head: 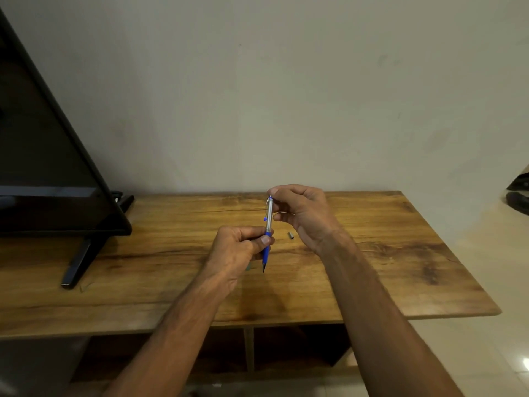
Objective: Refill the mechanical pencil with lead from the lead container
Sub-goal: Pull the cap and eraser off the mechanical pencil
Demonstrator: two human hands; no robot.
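Note:
A silver and blue mechanical pencil (pixel 268 222) stands nearly upright above the wooden table (pixel 372 253), tip down. My left hand (pixel 239 250) grips its blue lower barrel. My right hand (pixel 303 213) pinches the top end of the pencil between thumb and forefinger. A small silver cap (pixel 291 235) lies on the table just right of the pencil, below my right hand. Something small and greenish peeks out under my left hand; I cannot tell what it is. No lead container is clearly visible.
A black flat screen (pixel 43 167) on a black foot (pixel 78 262) fills the table's left side. A plain wall runs along the back edge. The table's right edge ends over a light tiled floor (pixel 501 267). Open shelves sit under the tabletop.

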